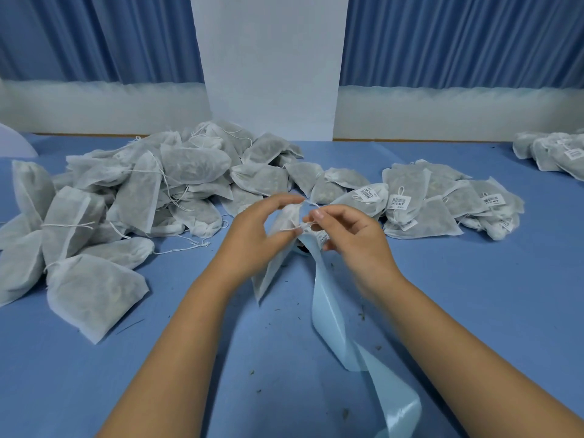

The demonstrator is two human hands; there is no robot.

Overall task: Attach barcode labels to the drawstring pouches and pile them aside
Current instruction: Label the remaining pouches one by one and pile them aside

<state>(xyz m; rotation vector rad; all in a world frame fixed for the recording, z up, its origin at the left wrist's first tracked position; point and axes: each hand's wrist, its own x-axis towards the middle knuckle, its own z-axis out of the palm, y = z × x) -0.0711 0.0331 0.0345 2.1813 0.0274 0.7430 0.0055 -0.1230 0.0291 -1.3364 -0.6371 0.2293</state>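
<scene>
So where's the pouch that's actually being worked on? All I can make out is bags everywhere. (first poster)

Dead centre. Both hands hold a white mesh drawstring pouch with dark filling (268, 273) up above the blue-covered table (474, 311). The left hand (256, 229) has its fingers and thumb curled round the gathered top. The right hand (354, 238) is pinching at the same neck, right by the thin white drawstring (311, 203) (it's blurry, so I can't tell if it has string or fabric). A small white printed label (322, 238) peeks out just under the right fingers, and I can't tell what it's stuck to. (second poster)

And that ribbon thing? (first poster)

It's a long pale blue glossy backing strip (328, 311). It runs from under the hands towards the camera and twists as it lies across the table. (second poster)

Where are the piles, then? (first poster)

On the left is a big heap of plain white pouches (142, 191) with loose strings. On the right, just beyond the right hand, is a smaller stack of pouches wearing barcode labels (442, 203). Another labelled bunch (553, 150) sits well apart at the far right edge. Dark crumbs (362, 316) are scattered near the strip. Blue curtains (94, 36) and a white pillar (268, 58) are behind it all. (second poster)
</scene>
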